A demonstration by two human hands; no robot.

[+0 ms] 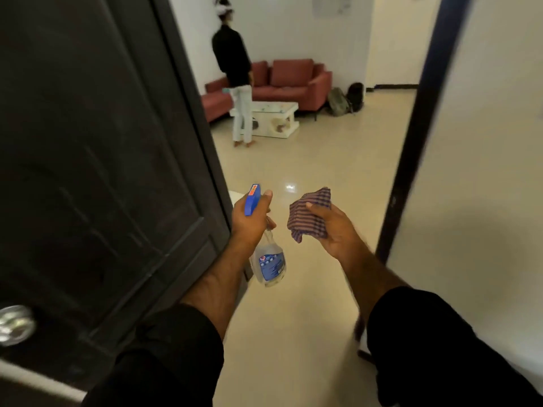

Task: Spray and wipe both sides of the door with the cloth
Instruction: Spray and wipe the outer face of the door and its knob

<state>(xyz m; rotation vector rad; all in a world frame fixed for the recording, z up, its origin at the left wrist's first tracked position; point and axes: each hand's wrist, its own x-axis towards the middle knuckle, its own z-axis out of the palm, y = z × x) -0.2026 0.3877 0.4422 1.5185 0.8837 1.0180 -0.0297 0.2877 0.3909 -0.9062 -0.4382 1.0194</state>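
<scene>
A dark panelled door (97, 160) stands open on the left, its edge turned toward the doorway. A round metal knob (14, 324) shows at the lower left. My left hand (249, 221) grips a clear spray bottle (269, 264) with a blue trigger head, close beside the door's edge; the bottle hangs down below the hand. My right hand (332, 227) holds a crumpled striped purple cloth (308, 215) in the middle of the doorway, a short way right of the bottle.
The dark door frame (417, 136) runs down the right side against a white wall. Beyond the doorway lies a shiny tiled floor (317, 160), a person (235, 69) standing by a white low table (276, 118), a red sofa (293, 80) and two bags (343, 99).
</scene>
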